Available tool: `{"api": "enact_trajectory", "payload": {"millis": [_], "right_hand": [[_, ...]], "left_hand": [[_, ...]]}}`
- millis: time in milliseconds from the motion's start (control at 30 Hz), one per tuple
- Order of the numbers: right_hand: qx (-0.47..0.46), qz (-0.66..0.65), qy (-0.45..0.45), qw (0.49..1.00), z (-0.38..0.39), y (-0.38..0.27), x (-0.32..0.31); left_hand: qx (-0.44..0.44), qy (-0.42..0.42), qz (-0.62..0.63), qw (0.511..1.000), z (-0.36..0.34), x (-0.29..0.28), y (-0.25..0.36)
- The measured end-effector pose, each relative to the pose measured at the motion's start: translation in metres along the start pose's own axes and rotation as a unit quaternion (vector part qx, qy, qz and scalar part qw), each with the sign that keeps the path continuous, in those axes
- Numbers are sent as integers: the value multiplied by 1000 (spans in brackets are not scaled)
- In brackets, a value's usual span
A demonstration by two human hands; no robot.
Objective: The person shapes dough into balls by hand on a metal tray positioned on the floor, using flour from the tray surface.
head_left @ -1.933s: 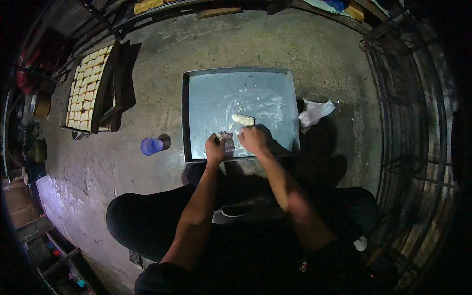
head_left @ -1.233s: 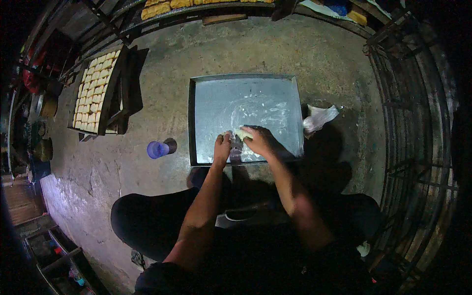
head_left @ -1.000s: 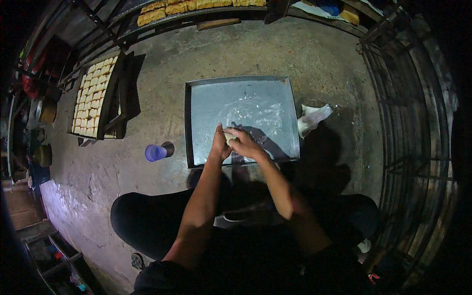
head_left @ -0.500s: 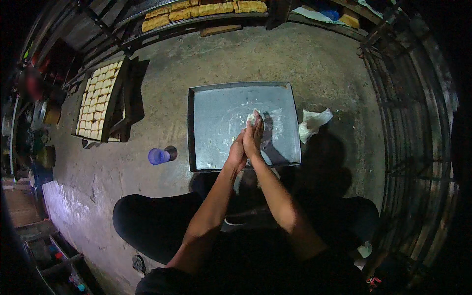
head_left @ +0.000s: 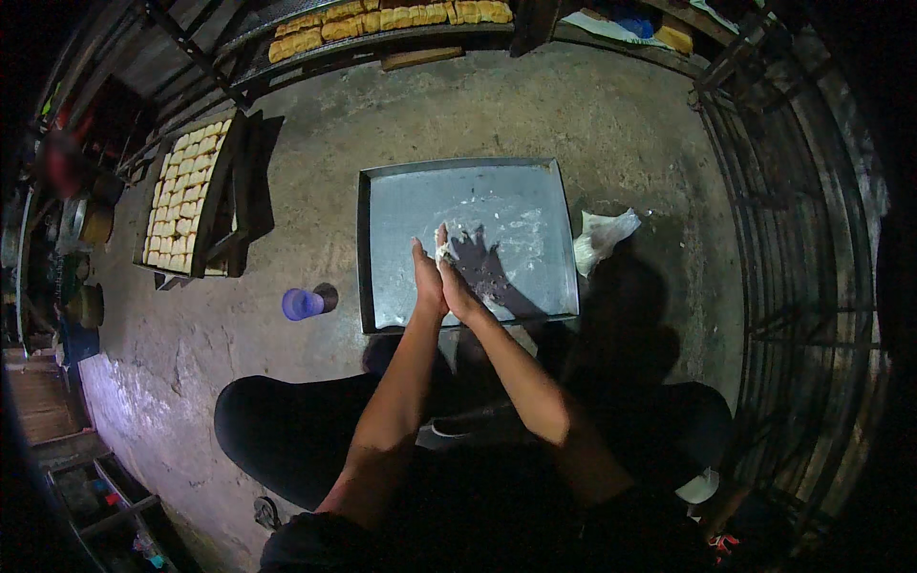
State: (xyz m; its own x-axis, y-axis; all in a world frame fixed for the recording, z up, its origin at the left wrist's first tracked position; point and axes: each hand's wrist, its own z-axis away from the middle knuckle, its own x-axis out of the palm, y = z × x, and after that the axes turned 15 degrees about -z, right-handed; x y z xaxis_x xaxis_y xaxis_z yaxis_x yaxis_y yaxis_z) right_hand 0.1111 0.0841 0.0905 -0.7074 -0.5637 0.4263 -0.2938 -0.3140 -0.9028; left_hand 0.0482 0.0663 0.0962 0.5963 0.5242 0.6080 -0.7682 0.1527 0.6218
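Note:
A shallow metal tray (head_left: 396,215) lies on the floor in front of me, its inside smeared with white streaks and small flecks. Above its middle, my left hand (head_left: 429,279) and my right hand (head_left: 460,288) meet palm against palm with fingers stretched out. A soft white paste (head_left: 442,253) clings to the fingers between them; its kind cannot be made out. What lies between the palms is hidden. The hands' shadow falls across the tray to their right.
A purple cup (head_left: 303,304) stands left of the tray. A crumpled white plastic bag (head_left: 604,237) lies against its right side. Farther left is a tray of pale bread rolls (head_left: 187,196). Browned bread (head_left: 382,21) sits on a rack at the back; dark metal racks (head_left: 788,286) line the right.
Both hands have shifted left over the tray and a little toward me, still palm to palm. The fingertips are now slightly farther apart.

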Motion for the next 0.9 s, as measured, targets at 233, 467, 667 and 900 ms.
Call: {"api": "enact_trajectory", "payload": {"millis": [233, 467, 667, 900], "right_hand": [[-44, 10, 10, 999, -4, -11, 0], [-86, 246, 68, 963, -1, -34, -20], [-146, 357, 3, 923, 19, -14, -20], [-25, 349, -39, 936, 31, -52, 17]], "left_hand": [[-41, -5, -35, 999, -13, -15, -9], [-42, -56, 112, 991, -20, -58, -16], [18, 7, 104, 994, -21, -22, -3], [239, 334, -418, 810, -23, -39, -4]]}}
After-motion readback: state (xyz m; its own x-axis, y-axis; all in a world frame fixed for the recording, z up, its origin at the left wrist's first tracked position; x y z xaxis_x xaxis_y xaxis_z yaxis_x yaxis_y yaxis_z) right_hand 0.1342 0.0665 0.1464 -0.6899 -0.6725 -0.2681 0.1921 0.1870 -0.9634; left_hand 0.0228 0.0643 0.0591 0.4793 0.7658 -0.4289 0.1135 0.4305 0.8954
